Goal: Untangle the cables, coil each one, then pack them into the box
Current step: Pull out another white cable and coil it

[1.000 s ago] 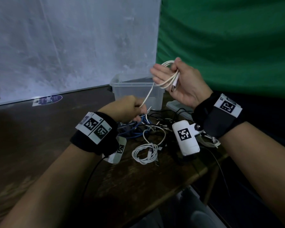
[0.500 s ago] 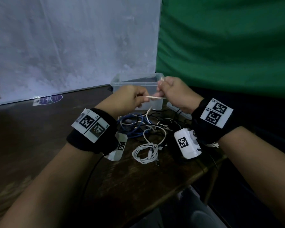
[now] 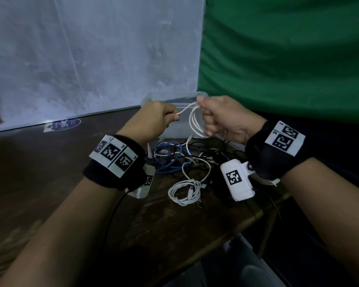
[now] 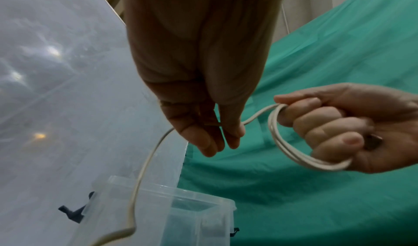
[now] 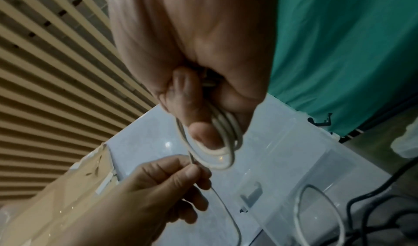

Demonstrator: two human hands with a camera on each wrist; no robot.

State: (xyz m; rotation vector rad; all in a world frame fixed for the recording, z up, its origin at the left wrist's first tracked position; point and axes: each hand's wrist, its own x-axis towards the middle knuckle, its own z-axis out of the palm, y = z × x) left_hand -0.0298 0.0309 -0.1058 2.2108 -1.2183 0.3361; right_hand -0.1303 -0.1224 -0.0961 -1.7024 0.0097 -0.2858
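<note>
Two hands work above the tabletop (image 3: 50, 183) before the clear box (image 3: 174, 129). Right hand (image 3: 226, 119) is fisted round several loops of white cable (image 3: 193, 121); left hand (image 3: 153, 121) pinches its free run. Cable looks light, limp, springy: best pinched near the coil. Tangle (image 3: 180, 160) remains below.

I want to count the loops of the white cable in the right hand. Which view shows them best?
The left wrist view: the white cable loops hang clear under the right hand. Head view shows them small; right wrist view shows them blurred, partly behind the fingers.
</note>
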